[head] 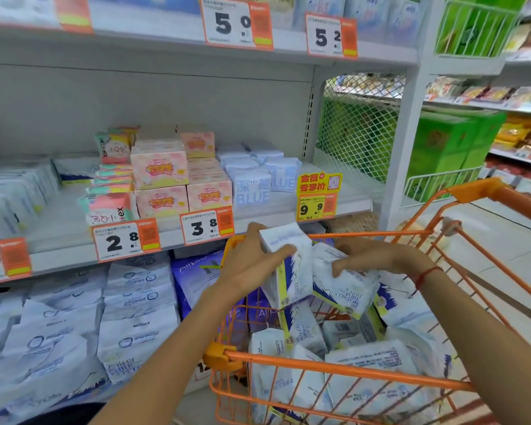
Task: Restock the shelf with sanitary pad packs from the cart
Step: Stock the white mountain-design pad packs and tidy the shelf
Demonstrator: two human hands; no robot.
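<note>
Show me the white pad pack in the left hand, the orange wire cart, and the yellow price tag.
White pad pack (284, 240): head view, upper face.
Orange wire cart (334, 368): head view, near rim.
Yellow price tag (318, 194): head view, middle.

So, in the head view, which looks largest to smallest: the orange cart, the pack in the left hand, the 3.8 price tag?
1. Orange cart, by far.
2. Pack gripped by the left hand.
3. 3.8 price tag.
The pack is nearer the camera, so its lead over the tag is unsure.
</note>
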